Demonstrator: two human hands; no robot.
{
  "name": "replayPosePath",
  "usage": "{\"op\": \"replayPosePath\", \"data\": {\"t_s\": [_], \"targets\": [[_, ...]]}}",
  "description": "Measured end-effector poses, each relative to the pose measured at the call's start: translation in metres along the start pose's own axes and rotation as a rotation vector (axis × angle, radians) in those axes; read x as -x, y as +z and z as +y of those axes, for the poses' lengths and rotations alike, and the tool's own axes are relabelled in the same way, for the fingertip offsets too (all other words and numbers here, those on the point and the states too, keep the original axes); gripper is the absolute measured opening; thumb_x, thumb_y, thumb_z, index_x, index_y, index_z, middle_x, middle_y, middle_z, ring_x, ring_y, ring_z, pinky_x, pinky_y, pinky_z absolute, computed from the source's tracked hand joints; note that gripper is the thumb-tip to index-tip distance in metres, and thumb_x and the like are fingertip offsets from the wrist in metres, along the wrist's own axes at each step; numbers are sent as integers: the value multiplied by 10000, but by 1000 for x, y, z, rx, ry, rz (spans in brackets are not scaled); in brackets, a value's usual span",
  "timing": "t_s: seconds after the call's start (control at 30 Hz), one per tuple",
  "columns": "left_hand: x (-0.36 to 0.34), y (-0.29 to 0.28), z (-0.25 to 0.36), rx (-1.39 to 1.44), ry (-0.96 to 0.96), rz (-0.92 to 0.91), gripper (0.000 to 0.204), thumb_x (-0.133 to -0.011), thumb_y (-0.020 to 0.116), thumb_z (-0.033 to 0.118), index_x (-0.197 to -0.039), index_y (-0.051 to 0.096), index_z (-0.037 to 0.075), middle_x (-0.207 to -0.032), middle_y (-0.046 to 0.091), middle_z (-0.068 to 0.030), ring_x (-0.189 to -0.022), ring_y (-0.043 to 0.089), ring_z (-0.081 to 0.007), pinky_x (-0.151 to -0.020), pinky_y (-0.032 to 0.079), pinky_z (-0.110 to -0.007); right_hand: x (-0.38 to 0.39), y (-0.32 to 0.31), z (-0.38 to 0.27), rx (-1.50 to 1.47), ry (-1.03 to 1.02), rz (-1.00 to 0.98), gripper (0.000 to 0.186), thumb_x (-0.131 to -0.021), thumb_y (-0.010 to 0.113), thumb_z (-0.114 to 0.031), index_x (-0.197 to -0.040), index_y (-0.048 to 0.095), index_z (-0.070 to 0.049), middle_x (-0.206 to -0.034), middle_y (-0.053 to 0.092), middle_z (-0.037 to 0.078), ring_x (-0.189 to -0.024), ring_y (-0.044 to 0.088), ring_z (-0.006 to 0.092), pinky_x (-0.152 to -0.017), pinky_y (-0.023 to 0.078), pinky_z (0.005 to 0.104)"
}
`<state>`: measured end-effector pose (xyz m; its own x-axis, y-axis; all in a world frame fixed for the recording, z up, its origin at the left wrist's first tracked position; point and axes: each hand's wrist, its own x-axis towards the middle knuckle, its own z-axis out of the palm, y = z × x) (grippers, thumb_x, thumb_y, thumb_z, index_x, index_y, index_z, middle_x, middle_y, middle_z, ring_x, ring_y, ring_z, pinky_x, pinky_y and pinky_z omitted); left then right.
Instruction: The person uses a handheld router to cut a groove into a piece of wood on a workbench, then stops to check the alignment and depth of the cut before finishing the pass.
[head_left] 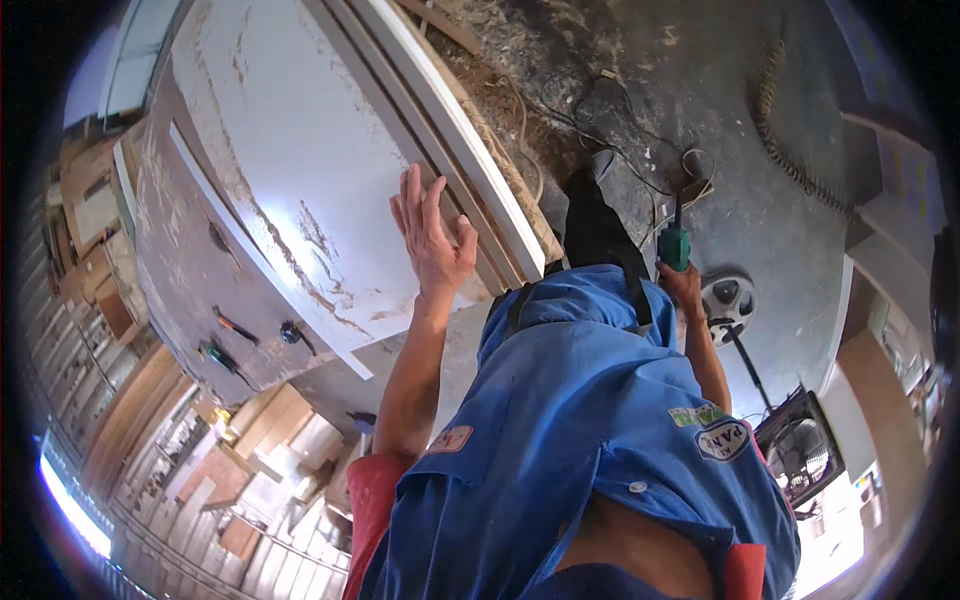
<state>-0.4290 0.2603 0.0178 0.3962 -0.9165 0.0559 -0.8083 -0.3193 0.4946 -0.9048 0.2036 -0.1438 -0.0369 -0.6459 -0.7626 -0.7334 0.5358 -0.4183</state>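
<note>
My left hand (432, 232) is at the near edge of a large white panel (300, 110), palm down with its fingers spread. Its fingertips lie by the brown and white edges of long stacked boards (450, 130). My right hand (682, 288) hangs low on my right side, its fingers wrapped round a green handheld power tool (674, 246). A dark, narrow part sticks out from the tool's far end; its exact kind I cannot make out. Brown dust and smears mark the panel, and a long pale strip (265, 250) lies along its left side.
Several hand tools (235, 326) lie on the worktable's left part. Loose cables (640, 150) tangle on the grey floor by my foot, with a coiled hose (765, 110) farther right. A standing fan (800, 448) with a round base (728, 298) is at right. Wooden boards (140, 410) stand at left.
</note>
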Motion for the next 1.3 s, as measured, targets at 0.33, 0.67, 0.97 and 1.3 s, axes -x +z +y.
{"op": "replayPosePath", "data": {"t_s": [0.33, 0.67, 0.97, 1.3], "targets": [[13, -7, 15, 85, -99, 39, 755, -816, 638, 155, -1533, 420, 70, -1673, 268, -218, -1556, 212, -443, -1236, 146, -648, -59, -62, -133, 191, -375, -3, 524, -776, 850, -378, -1114, 709, -2, -968, 755, 140, -884, 719, 202, -771, 550, 386], [86, -2, 52, 113, -188, 12, 1046, -761, 724, 103, -1646, 168, 87, -1687, 159, -260, -1562, 107, -502, -1204, 132, -719, 46, -60, -211, -328, -628, 80, 418, -834, 816, -271, -1117, 686, 7, -973, 727, 65, -870, 669, 164, -821, 523, 322], [104, -5, 21, 500, -120, 190, 891, -805, 666, 100, -1604, 271, 69, -1637, 298, -248, -1544, 221, -461, -1200, 198, -699, 173, -22, -232, -834, -838, -80, 423, -870, 781, -248, -1163, 579, -18, -987, 713, 157, -864, 692, 231, -772, 562, 369], [209, -63, -91, -56, -290, 391, 551, -892, 690, 174, -1416, 566, 60, -1517, 517, -199, -1459, 418, -412, -1192, 334, -536, 239, -5, -281, -1256, -846, -206, 424, -931, 699, -390, -1150, 582, -47, -980, 690, 136, -895, 690, 241, -764, 592, 404]]}}
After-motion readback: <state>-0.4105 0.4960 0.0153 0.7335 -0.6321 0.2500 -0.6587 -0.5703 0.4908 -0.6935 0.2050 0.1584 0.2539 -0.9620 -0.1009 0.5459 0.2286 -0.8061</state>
